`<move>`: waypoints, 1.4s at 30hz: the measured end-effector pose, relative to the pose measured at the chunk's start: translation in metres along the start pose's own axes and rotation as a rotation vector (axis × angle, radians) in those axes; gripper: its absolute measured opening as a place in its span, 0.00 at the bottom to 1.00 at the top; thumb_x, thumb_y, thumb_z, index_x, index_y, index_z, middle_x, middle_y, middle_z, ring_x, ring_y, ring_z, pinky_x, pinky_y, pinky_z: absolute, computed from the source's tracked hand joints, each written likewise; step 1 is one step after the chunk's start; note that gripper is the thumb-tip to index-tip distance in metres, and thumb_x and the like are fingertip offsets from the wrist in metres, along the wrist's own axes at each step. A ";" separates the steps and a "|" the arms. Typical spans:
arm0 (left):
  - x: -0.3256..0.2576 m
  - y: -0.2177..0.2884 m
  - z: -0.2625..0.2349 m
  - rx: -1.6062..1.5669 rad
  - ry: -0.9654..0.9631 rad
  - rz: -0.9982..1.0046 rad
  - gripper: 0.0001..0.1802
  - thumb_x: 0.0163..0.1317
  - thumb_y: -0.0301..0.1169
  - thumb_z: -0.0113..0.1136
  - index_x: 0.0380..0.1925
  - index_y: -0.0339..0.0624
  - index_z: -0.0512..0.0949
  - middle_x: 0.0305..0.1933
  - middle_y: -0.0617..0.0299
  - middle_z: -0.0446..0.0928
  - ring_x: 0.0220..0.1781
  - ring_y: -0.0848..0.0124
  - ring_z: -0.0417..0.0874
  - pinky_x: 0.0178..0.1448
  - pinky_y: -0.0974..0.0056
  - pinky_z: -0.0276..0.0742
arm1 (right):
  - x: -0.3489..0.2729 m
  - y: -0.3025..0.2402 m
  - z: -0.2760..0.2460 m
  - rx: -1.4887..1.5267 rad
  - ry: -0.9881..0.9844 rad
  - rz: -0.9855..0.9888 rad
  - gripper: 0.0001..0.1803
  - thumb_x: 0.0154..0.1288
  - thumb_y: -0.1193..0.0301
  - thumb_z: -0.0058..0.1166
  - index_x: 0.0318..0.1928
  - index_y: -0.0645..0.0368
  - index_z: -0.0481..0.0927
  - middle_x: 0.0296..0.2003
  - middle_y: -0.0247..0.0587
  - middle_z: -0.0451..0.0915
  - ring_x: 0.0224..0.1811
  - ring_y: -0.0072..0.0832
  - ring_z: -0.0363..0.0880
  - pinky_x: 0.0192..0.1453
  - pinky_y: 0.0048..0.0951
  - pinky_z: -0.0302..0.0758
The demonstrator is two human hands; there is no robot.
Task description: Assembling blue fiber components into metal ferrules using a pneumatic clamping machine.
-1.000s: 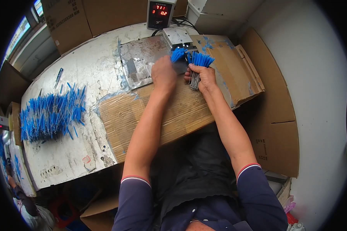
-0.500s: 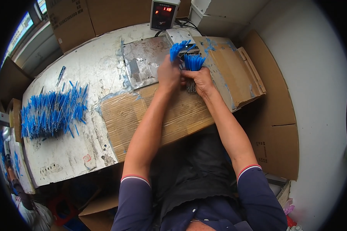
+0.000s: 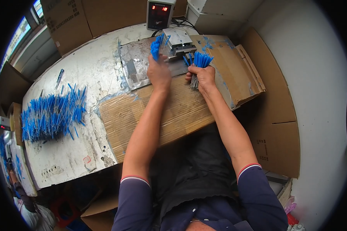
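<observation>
My left hand (image 3: 159, 72) grips a small bunch of blue-tipped wires (image 3: 156, 46), their blue ends pointing up beside the small grey metal machine (image 3: 178, 40). My right hand (image 3: 202, 76) holds a thicker bundle of blue-tipped wires (image 3: 199, 61) upright, its grey ends sticking out below the fist. Both hands sit over a metal plate (image 3: 137, 63) on the worn white workbench (image 3: 67, 104), just in front of the machine.
A big pile of blue-tipped wires (image 3: 50, 114) lies at the bench's left. A box with a red digit display (image 3: 159, 13) stands behind the machine. Flattened cardboard (image 3: 173, 111) covers the bench front and right. Cardboard boxes (image 3: 85, 15) stand at the back.
My hands have drawn apart: the left carried a small bunch of wires away to the left of the machine, while the right kept the main bundle.
</observation>
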State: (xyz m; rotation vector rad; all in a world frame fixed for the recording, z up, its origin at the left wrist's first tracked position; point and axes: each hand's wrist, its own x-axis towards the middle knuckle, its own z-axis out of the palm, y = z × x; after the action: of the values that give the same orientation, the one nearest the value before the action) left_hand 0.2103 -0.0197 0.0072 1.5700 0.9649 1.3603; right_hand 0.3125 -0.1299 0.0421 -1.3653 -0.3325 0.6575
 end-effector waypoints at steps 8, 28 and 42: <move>-0.002 0.003 -0.001 0.098 0.006 0.017 0.08 0.76 0.33 0.54 0.44 0.40 0.76 0.40 0.56 0.88 0.37 0.60 0.89 0.41 0.55 0.80 | 0.012 0.002 0.014 -0.081 0.129 -0.002 0.02 0.57 0.85 0.62 0.30 0.69 0.81 0.26 0.46 0.83 0.21 0.32 0.84 0.20 0.32 0.85; -0.003 -0.003 0.001 0.353 0.040 0.187 0.08 0.71 0.33 0.55 0.43 0.41 0.77 0.34 0.45 0.82 0.39 0.43 0.82 0.45 0.43 0.72 | 0.013 0.006 0.012 0.039 0.128 0.023 0.03 0.57 0.82 0.64 0.31 0.68 0.81 0.24 0.46 0.82 0.21 0.34 0.84 0.22 0.34 0.86; -0.007 -0.001 0.002 0.442 -0.147 0.272 0.08 0.62 0.24 0.54 0.41 0.41 0.77 0.34 0.48 0.80 0.40 0.47 0.81 0.46 0.45 0.72 | 0.002 0.001 0.001 0.075 0.054 0.023 0.05 0.56 0.82 0.65 0.31 0.68 0.81 0.27 0.45 0.82 0.22 0.33 0.83 0.23 0.35 0.86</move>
State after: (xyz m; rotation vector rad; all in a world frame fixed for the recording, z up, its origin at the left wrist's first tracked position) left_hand 0.2110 -0.0259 0.0035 2.1681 1.0363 1.2410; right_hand 0.3136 -0.1277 0.0414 -1.3144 -0.2467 0.6451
